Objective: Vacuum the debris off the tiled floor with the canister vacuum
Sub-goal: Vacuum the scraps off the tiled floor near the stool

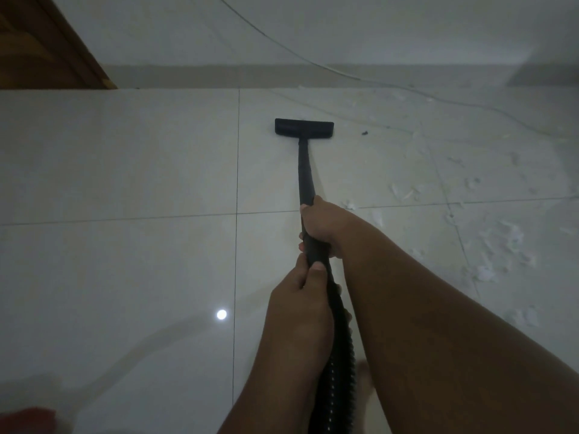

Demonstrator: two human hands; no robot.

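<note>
Right hand [318,228] and left hand [300,296]: both clasp wand [305,170] for reach | floor head [304,128]: flat, 12 o'clock | debris [488,245]: 3 o'clock, uncollected

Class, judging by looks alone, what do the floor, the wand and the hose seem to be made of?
Floor: glazed tile, likely ceramic; glossy, mirrors a lamp, thin grout lines.
Wand: probably matte black plastic; smooth, dull.
Hose: flexible ribbed plastic, apparently; ridges show.
</note>
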